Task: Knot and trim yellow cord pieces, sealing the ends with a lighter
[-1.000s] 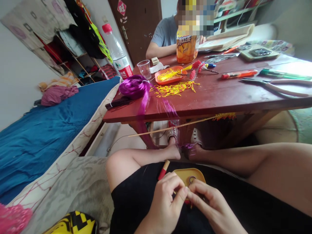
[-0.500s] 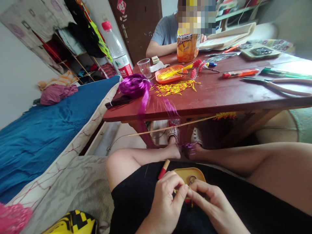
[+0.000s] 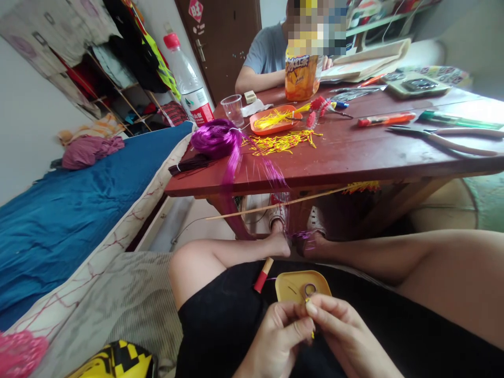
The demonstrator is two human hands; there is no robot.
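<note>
My left hand [image 3: 280, 338] and my right hand [image 3: 342, 336] meet over my lap, fingers pinched together on a small yellow and red piece [image 3: 312, 332] that is mostly hidden between them. Just beyond my fingertips a small yellow tray [image 3: 289, 286] rests on my black shorts, with a little ring [image 3: 310, 289] lying in it. A red-tipped stick [image 3: 262, 275] lies to the left of the tray. A thin purple strand runs from near my feet up to a bundle of purple thread [image 3: 219, 138] on the red table [image 3: 354, 157].
The table holds yellow strands [image 3: 285, 142], an orange tray [image 3: 275, 119], a plastic cup [image 3: 232, 109], a water bottle [image 3: 187, 79], an orange bottle [image 3: 301, 76], pens and pliers [image 3: 444, 139]. Another person in a grey shirt [image 3: 263, 52] sits at its far side. A blue-covered bed [image 3: 71, 210] lies left.
Both hands have drawn down and towards me, so more of the yellow tray and its ring now shows. The pinch stays closed.
</note>
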